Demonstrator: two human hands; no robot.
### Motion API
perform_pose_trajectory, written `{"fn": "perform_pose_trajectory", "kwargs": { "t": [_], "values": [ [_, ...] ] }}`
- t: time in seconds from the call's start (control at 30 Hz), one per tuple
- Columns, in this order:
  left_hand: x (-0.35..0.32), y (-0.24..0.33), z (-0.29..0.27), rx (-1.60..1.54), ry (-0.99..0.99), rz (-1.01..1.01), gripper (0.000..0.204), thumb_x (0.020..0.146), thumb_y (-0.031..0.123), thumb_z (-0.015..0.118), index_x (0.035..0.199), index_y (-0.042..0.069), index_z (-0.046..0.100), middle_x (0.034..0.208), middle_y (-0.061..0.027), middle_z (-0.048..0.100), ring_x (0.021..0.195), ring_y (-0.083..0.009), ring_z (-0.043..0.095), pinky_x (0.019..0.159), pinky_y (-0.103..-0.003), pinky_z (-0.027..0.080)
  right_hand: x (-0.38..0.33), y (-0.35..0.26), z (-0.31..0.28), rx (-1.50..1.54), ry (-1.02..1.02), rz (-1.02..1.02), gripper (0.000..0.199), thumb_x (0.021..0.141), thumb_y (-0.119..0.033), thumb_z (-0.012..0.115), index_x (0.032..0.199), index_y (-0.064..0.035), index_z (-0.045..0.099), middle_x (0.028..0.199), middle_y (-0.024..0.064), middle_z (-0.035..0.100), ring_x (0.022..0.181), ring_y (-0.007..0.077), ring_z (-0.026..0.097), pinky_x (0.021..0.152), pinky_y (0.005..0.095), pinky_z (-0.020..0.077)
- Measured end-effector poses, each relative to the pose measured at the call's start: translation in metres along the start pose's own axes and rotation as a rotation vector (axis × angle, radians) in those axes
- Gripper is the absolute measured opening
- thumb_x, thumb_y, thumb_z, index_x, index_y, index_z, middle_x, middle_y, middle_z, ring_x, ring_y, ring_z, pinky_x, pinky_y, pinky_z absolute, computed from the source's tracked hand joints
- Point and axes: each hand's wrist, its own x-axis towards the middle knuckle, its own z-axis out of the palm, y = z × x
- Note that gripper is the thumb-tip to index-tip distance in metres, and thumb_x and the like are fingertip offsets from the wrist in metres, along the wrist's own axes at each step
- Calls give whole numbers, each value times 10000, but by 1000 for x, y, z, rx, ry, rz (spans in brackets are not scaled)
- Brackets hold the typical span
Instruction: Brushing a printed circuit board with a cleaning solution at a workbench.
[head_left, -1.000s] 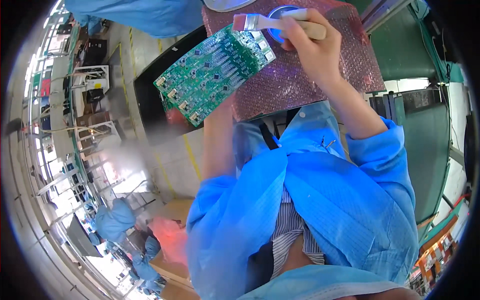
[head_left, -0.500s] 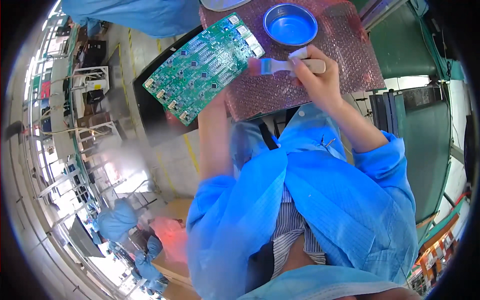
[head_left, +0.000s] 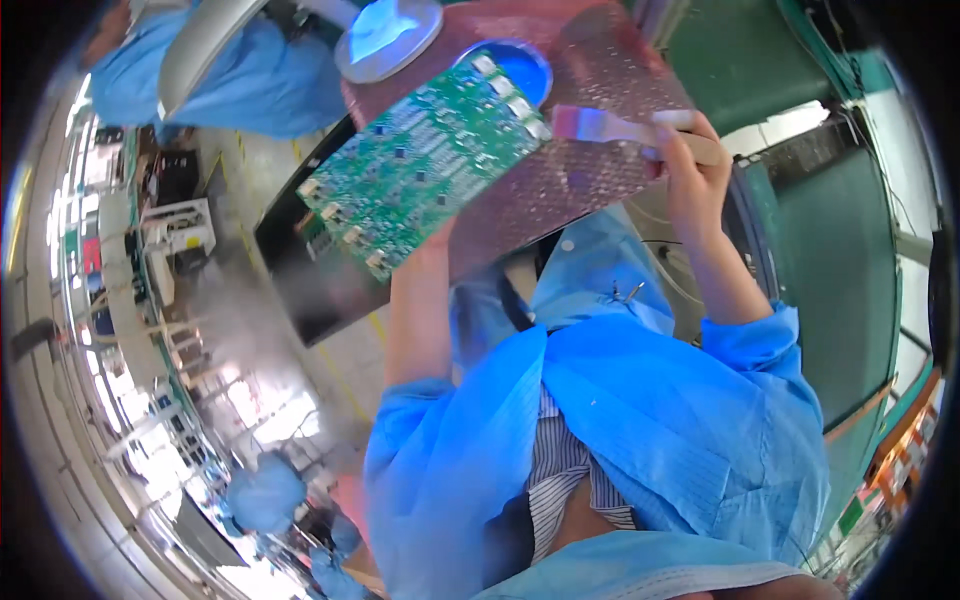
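Note:
A green circuit board (head_left: 425, 160) is held up at a tilt by my left hand (head_left: 432, 246), whose fingers are hidden beneath it. White connectors line the board's right edge, and small dark chips dot its face. To the right of the board, my right hand (head_left: 694, 165) is closed round the pale handle of a flat brush (head_left: 625, 128). White covers sit on its fingertips. The bristles, pinkish in this light, point left at the board's corner but stand apart from it. Behind the board, a round metal bowl (head_left: 543, 75) with a blue-lit inside is partly covered.
Pinkish bubble wrap (head_left: 600, 60) covers the work surface. At its far left stands a round dish (head_left: 430, 40) with a bluish-white cloth-like piece on it. A grey lamp-like arm (head_left: 195, 60) reaches in at the upper left, near a person in blue clothing (head_left: 265, 85).
The view has shifted, bringing the whole dish and the lamp-like arm into sight. My right hand has drawn the brush rightward from the board. The board now overlaps the bowl.

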Motion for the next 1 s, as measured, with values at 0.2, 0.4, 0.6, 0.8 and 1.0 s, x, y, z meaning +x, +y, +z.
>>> {"fn": "perform_pose_trajectory", "kwargs": {
  "t": [0.2, 0.4, 0.6, 0.8, 1.0],
  "values": [
    [61, -121, 16, -159, -35, -434, 464, 880, 358, 301, 1217, 47, 370, 1227, -141, 404, 1112, -284, 402, 945, -433, 320, -4, -5, -113, 316, 539, -121, 139, 813, -77, 505, 822, 45, 569, 762, 32, 490, 567, 82, 431, 474, 209, 334],
    [133, -269, -15, 247, -184, -409, 342, 876, 255, 332, 1135, 55, 433, 1161, -108, 462, 1053, -244, 455, 908, -414, 370, -37, -11, -191, 266, 792, -179, 106, 808, -97, 513, 825, 3, 542, 686, 27, 469, 528, 85, 412, 471, 208, 331],
    [217, -323, -38, -237, 150, -565, 282, 875, 184, 313, 1073, 43, 457, 1087, -127, 508, 999, -290, 493, 846, -450, 422, -60, -10, -229, 256, 873, -138, 109, 810, -116, 514, 820, -9, 528, 627, 18, 466, 496, 84, 418, 459, 212, 340],
    [260, -332, -51, -238, 279, -453, 232, 849, 117, 375, 1036, 35, 486, 1053, -117, 534, 975, -277, 513, 837, -444, 433, -59, -13, -237, 284, 925, -73, 106, 810, -108, 502, 812, -4, 524, 614, 17, 457, 489, 82, 415, 451, 210, 333],
    [200, -324, -62, -284, 571, -503, 195, 838, 50, 376, 962, -19, 511, 956, -166, 560, 902, -273, 536, 806, -382, 460, -53, -9, -226, 349, 851, -63, 101, 804, -104, 510, 819, -4, 513, 675, 25, 474, 491, 80, 418, 447, 207, 329]
  ]
}}
